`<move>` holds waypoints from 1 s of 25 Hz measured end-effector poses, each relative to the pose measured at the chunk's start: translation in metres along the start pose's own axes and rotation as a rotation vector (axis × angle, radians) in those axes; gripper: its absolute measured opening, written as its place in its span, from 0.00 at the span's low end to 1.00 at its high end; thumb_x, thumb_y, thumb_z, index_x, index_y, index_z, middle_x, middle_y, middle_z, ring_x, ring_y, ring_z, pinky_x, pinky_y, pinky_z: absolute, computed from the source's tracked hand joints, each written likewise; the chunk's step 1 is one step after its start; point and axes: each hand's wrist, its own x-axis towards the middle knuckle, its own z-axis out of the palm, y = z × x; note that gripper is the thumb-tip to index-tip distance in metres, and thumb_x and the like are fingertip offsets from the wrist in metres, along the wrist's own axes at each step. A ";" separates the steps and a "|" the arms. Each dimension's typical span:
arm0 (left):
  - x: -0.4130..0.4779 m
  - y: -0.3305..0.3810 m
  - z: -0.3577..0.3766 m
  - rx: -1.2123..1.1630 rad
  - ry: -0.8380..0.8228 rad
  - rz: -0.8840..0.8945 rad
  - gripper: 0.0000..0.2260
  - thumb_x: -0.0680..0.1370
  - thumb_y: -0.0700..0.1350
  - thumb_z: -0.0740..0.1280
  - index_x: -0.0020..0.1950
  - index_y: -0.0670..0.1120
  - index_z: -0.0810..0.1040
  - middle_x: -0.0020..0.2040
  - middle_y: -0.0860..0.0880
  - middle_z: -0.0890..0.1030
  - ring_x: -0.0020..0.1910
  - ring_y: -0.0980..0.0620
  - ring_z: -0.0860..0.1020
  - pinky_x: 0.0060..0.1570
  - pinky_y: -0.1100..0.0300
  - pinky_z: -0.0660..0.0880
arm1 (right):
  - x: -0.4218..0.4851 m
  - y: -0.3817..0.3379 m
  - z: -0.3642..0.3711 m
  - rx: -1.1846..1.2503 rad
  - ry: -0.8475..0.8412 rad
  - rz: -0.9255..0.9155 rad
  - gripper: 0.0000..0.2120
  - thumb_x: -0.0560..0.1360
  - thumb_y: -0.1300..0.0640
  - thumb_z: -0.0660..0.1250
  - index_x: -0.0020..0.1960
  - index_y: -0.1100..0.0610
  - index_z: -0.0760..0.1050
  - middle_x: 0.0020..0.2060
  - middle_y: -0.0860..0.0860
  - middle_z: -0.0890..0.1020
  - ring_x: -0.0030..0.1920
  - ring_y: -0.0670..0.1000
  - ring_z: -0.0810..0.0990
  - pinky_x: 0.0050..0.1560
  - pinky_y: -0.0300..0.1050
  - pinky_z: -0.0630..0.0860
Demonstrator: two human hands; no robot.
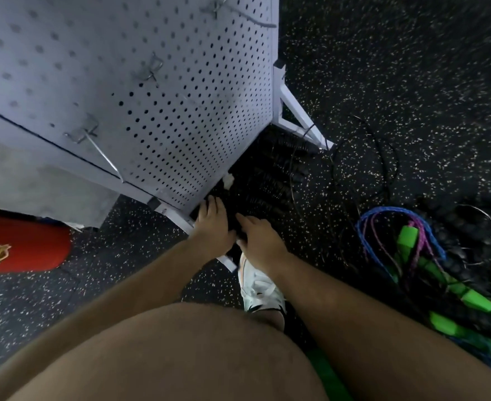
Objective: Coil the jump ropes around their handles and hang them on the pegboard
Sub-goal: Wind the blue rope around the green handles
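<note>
A white shoe sits just below the right hand, whose fingers reach toward something black and blurred; whether they grip it I cannot tell. The left hand, just beside it, lays fairly straight fingers on the same dark patch. Right of the fingers lies a heap of jump ropes with green handles. Beyond the fingertips thin black ropes loop on the floor. Above the fingers stands the pegboard.

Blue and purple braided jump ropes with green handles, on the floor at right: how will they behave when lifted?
The blue and purple braided jump ropes lie in loose loops, so they are probably floppy and will sag and trail. Their bright green plastic handles look rigid, so they are likely the firmer grip. Thin black cords lie close by, so a snag seems possible.
</note>
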 end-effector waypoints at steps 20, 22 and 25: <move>-0.013 0.313 0.085 0.333 -0.198 1.030 0.32 0.84 0.52 0.61 0.82 0.41 0.53 0.82 0.43 0.55 0.80 0.45 0.55 0.77 0.54 0.57 | -0.234 0.234 -0.162 -0.174 0.075 0.506 0.26 0.81 0.48 0.60 0.76 0.55 0.63 0.70 0.55 0.70 0.70 0.58 0.68 0.66 0.56 0.72; -0.008 0.332 0.098 0.406 -0.250 1.026 0.30 0.84 0.53 0.62 0.82 0.45 0.55 0.83 0.46 0.53 0.81 0.45 0.53 0.77 0.51 0.59 | -0.251 0.253 -0.158 -0.138 0.077 0.589 0.24 0.81 0.50 0.60 0.75 0.55 0.63 0.70 0.55 0.69 0.69 0.58 0.68 0.65 0.56 0.72; -0.003 0.347 0.115 0.454 -0.235 1.050 0.25 0.82 0.50 0.64 0.77 0.45 0.65 0.76 0.45 0.64 0.75 0.43 0.63 0.70 0.49 0.67 | -0.261 0.265 -0.144 -0.069 0.109 0.631 0.23 0.80 0.52 0.60 0.75 0.55 0.65 0.67 0.55 0.71 0.69 0.58 0.68 0.63 0.55 0.73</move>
